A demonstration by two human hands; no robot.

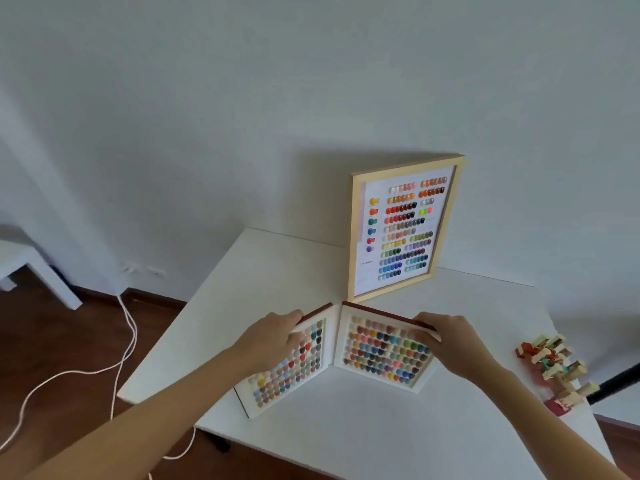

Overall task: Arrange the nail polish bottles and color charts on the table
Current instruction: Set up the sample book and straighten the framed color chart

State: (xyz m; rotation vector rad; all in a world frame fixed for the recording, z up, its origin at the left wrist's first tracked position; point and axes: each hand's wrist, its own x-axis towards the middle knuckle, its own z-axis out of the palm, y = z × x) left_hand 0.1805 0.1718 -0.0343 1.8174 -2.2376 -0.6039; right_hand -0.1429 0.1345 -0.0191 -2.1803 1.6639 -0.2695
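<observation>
A folding color chart book [346,355] stands open in a V on the white desk [346,427], just before a framed color chart [401,226] leaning against the wall. The left hand [277,336] and right hand [446,337] each grip an outer cover edge, apparently steadying it upright. Nail polish bottles [557,368] lie clustered at the desk's right edge.

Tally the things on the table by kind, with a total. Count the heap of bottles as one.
Framed chart: 1
Folding chart book, held by the left hand and right hand: 1
Heap of polish bottles, too jumbled to count singly: 1
Total: 3
</observation>
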